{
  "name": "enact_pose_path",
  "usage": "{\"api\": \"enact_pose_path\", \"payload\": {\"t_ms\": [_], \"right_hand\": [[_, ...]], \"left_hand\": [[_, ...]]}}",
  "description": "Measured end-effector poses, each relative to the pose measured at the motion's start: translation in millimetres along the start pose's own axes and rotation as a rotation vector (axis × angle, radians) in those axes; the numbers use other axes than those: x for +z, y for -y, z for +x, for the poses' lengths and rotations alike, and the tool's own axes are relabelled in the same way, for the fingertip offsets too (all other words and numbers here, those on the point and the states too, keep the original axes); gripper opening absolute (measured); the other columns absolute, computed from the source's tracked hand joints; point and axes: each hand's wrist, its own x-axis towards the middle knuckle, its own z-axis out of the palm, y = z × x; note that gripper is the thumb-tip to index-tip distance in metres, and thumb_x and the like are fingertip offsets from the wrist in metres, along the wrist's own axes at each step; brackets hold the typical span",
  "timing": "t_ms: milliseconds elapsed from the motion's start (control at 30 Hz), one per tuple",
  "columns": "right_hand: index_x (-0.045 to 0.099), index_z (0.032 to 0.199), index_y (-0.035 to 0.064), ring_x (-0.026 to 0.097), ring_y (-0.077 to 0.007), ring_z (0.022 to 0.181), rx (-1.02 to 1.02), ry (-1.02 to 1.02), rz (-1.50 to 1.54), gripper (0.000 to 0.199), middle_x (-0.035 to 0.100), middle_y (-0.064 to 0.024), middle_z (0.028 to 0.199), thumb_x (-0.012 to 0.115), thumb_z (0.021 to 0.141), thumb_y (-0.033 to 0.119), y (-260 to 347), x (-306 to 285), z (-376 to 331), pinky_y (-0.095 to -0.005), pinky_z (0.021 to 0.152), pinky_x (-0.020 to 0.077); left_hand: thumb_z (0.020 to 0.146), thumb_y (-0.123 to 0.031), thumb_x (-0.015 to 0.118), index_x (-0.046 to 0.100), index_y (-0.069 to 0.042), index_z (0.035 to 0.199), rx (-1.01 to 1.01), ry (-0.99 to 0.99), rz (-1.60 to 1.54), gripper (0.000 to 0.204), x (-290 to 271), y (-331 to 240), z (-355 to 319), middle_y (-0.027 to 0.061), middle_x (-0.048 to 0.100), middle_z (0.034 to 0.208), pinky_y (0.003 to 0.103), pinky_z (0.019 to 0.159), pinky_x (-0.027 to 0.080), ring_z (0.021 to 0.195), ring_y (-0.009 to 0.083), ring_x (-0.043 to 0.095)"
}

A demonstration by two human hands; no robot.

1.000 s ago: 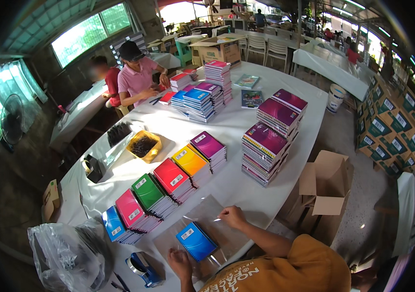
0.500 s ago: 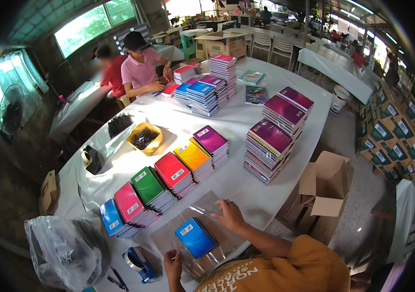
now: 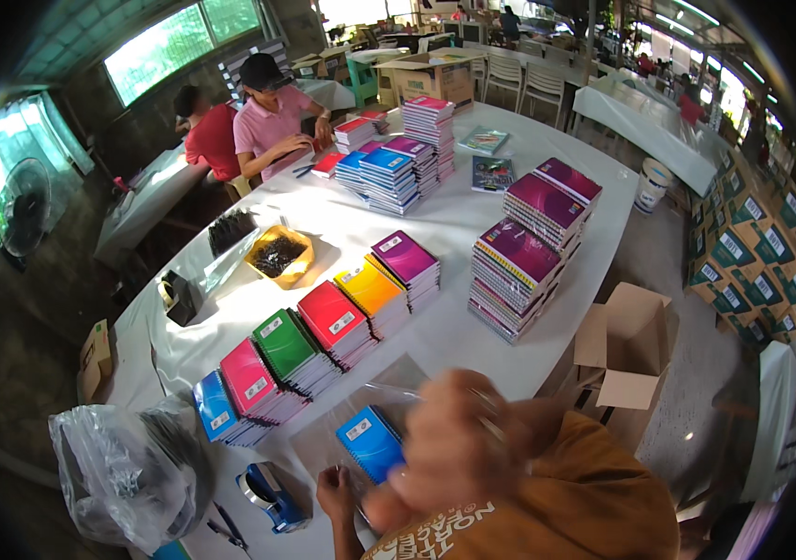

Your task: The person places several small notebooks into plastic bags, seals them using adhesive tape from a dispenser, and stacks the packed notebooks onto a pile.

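A blue spiral notebook (image 3: 364,437) lies on a clear plastic sheet (image 3: 321,427) at the table's near edge. At the sheet's lower left edge, the fingers of my left hand (image 3: 334,491) are closed on the plastic. My right hand (image 3: 463,443) is raised close to the camera, smeared by motion, and covers the right part of the notebook. Whether its fingers hold the film is unclear. Beyond the sheet runs a row of notebook stacks: blue (image 3: 215,407), pink (image 3: 250,377), green (image 3: 283,346), red (image 3: 334,315), yellow (image 3: 369,287) and purple (image 3: 404,257).
A blue tape dispenser (image 3: 272,497), scissors (image 3: 228,528) and a plastic bag (image 3: 127,476) are at my left. Wrapped purple notebooks (image 3: 519,252) stand right, above an open carton (image 3: 636,345). A yellow tub (image 3: 281,257) sits mid-table. A person in pink (image 3: 270,131) works across the table.
My right hand has lifted from the sheet's upper right side toward the camera and now hides part of the notebook. My left hand stays at the sheet's edge.
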Motion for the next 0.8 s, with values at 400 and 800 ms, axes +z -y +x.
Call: {"api": "enact_pose_path", "payload": {"t_ms": [400, 800], "right_hand": [[0.058, 0.112, 0.0098, 0.042, -0.0322, 0.121, 0.909, 0.695, -0.827, 0.037, 0.055, -0.0112, 0.120, 0.068, 0.078, 0.017, -15.1, 7.9, -345.4, -0.0505, 0.098, 0.0295], [0.066, 0.083, 0.0045, 0.064, -0.0306, 0.074, 1.621, 0.468, -0.136, 0.011, 0.066, -0.0109, 0.086, 0.069, 0.078, 0.014, -40.9, 8.6, -306.1, -0.0383, 0.065, 0.0499]], "left_hand": [[0.084, -0.024, 0.064, 0.055, -0.004, 0.093, -0.500, 0.492, -0.412, 0.023, -20.7, -35.4, 11.3, 0.0046, 0.060, 0.077, 0.026, 0.050, 0.047, 0.060, 0.0134, 0.057], [0.087, -0.021, 0.063, 0.060, -0.005, 0.093, -0.479, 0.543, -0.366, 0.018, -26.6, -20.2, 15.8, 0.0052, 0.063, 0.079, 0.026, 0.050, 0.045, 0.058, 0.0129, 0.057]]}}
